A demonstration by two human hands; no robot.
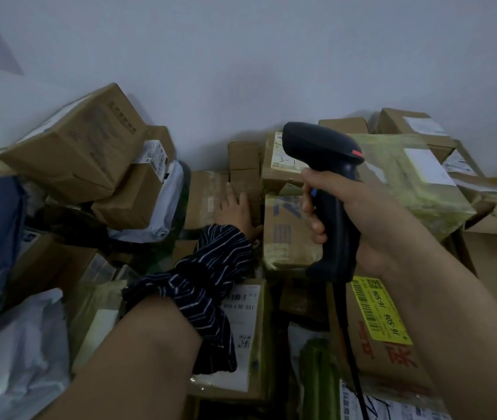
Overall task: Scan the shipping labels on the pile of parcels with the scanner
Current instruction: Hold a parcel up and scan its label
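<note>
My right hand grips the handle of a black barcode scanner, whose head points left and away over the pile. Its cable hangs down past a box with a yellow label. My left hand reaches into the middle of the pile with straight fingers resting on a small brown box; a striped sleeve covers the wrist. Beside that hand lies a taped box with blue print. Behind the scanner a box carries a label marked "3-1".
Cardboard parcels and plastic mailers fill the floor against a white wall. A large tilted box sits at the left, a green-taped box at the right, a white mailer at lower left, and a box with a white label below my arm.
</note>
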